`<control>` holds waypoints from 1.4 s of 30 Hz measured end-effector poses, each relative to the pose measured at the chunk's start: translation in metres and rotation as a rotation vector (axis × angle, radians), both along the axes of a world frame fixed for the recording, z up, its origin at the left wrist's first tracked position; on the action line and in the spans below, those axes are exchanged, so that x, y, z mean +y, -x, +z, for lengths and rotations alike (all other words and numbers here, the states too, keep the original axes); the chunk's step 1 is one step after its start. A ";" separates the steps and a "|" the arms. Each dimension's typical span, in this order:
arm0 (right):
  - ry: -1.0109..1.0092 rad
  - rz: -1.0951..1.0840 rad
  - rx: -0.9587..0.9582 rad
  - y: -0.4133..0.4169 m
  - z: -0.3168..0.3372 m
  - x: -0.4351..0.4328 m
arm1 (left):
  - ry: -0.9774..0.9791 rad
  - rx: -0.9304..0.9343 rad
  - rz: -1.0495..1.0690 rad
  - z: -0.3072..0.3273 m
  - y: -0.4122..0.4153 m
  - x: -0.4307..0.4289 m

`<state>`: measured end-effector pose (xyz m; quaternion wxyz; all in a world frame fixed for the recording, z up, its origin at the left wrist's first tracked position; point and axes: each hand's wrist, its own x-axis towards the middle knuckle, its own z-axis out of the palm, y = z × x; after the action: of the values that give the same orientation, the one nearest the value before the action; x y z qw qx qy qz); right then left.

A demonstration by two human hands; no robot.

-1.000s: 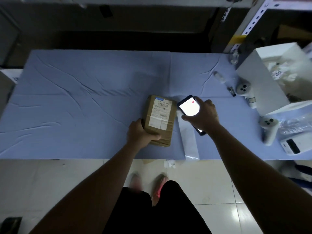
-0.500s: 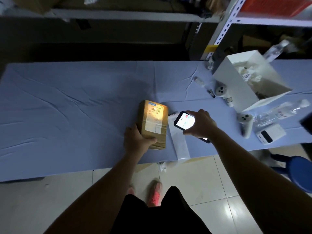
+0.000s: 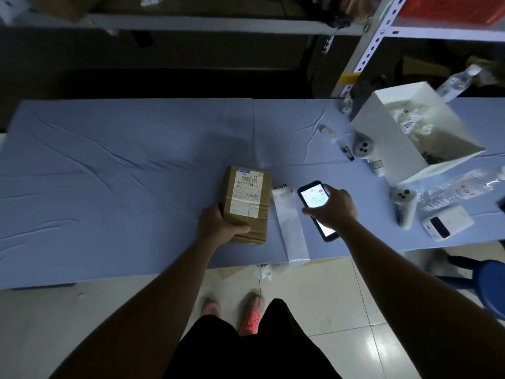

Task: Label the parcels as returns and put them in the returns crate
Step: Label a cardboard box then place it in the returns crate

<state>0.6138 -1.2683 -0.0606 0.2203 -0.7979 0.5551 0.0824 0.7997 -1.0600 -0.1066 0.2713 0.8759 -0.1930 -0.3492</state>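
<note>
Brown cardboard parcel (image 3: 246,203) lies flat on the blue worktop (image 3: 109,173), left hand (image 3: 218,225) w/ grip closed on its near corner, right hand (image 3: 332,206) gripping a lit phone (image 3: 314,198) beside it, so prob. scan/check step; next needs a returns label from the white strip (image 3: 289,228).

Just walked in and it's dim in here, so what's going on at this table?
A person is working on a brown parcel on the blue-covered table. The left hand grips its near end, while the right hand holds a lit phone beside it. A white label strip lies between them. No returns label shows on the parcel.
</note>
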 end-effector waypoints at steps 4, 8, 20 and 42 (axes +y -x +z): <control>-0.003 -0.098 0.015 0.002 -0.031 -0.005 | -0.015 0.082 -0.056 0.002 -0.012 -0.002; -0.030 -0.090 0.073 -0.001 -0.056 -0.013 | 0.005 0.118 -0.021 0.000 -0.013 0.003; 0.186 0.110 -0.118 -0.012 -0.072 -0.013 | 0.000 -0.017 0.096 0.012 -0.011 -0.016; -0.570 -0.223 -0.762 -0.034 -0.055 -0.015 | 0.287 -0.380 -0.457 0.001 0.029 -0.132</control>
<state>0.6476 -1.2830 -0.1158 0.6249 -0.6149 0.4724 -0.0910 0.7709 -1.1924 -0.1055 0.2659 0.8122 -0.4791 -0.2005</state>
